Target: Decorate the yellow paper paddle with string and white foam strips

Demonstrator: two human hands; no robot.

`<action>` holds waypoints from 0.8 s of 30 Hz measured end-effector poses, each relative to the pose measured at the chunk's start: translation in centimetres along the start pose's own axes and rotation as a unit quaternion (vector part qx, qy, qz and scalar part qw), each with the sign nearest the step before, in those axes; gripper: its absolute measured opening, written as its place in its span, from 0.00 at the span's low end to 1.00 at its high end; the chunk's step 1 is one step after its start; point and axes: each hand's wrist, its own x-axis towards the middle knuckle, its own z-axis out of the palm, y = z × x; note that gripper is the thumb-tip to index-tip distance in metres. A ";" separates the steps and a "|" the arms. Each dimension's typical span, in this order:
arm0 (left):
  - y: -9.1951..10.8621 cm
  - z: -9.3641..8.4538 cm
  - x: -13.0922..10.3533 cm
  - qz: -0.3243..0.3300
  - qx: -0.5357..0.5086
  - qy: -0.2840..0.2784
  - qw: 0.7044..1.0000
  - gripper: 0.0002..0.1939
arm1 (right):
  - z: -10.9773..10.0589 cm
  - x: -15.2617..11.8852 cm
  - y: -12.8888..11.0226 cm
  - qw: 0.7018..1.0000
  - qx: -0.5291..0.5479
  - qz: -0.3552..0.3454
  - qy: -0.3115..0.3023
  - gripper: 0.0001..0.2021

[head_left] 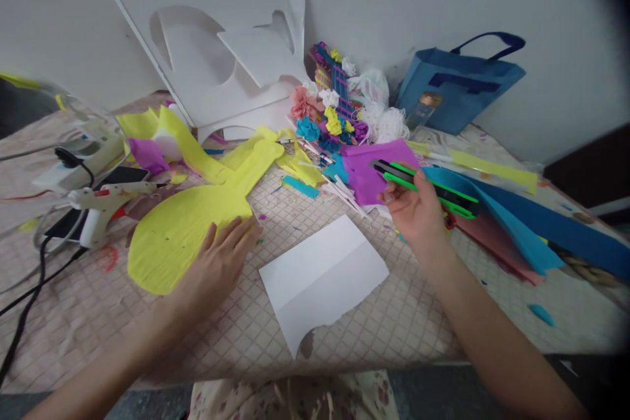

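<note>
My left hand (229, 249) lies with outstretched fingers on the lower right edge of a yellow guitar-like cutout (172, 230), whose round body narrows to a neck pointing up and right. In my right hand (413, 207) is a green and black box cutter (426, 189), raised over the right side of the table; whether its blade is out I cannot tell. Between the two hands rests a white sheet (325, 282) with a crease across it and a ragged lower edge. Purple crepe paper (377, 167) lies just behind the right hand.
A white glue gun (98, 210) and a power strip (79, 161) with cables are at the left. Cut white foam boards (197, 46) lean on the wall. Paper flowers (327, 111), a glass jar (424, 108) and a blue bag (453, 92) stand behind; blue paper (531, 216) lies right.
</note>
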 end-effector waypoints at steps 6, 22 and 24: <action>1.2 -0.8 0.4 0.013 -0.077 0.030 0.996 0.20 | -0.1 -0.6 -0.4 0.999 -0.040 0.000 -0.022 0.14; 6.7 -1.3 3.3 0.128 -0.230 0.041 0.964 0.15 | -0.9 -5.4 0.5 0.984 -0.175 0.000 -0.038 0.14; 7.2 -0.8 4.5 0.190 -0.230 0.010 0.954 0.16 | -1.1 -6.3 0.4 0.975 -0.220 -0.018 -0.026 0.13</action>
